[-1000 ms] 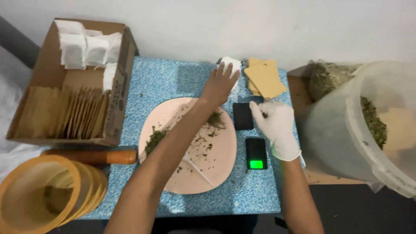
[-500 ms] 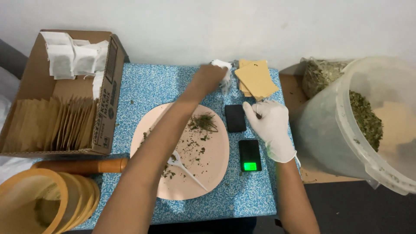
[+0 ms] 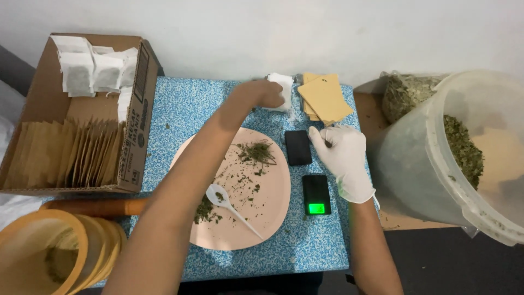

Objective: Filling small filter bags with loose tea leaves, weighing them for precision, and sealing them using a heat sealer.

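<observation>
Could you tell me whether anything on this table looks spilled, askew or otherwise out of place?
Yes: dried green herb bits lie scattered loose across the pink plate around the white spoon instead of in one heap, and a few flecks dot the blue tabletop. The tan envelopes are stacked askew. Only the right hand is gloved.

1. Light is even, soft and fairly bright, falling from above.
2. Shadows are faint; a soft one lies under the left arm point(image 3: 180, 191) on the pink plate point(image 3: 273, 218).
3. The white wall point(image 3: 327, 33) shows mild glare.
4. Focus is sharp at centre; the plastic tub point(image 3: 480, 153) and the edges look slightly stretched.
</observation>
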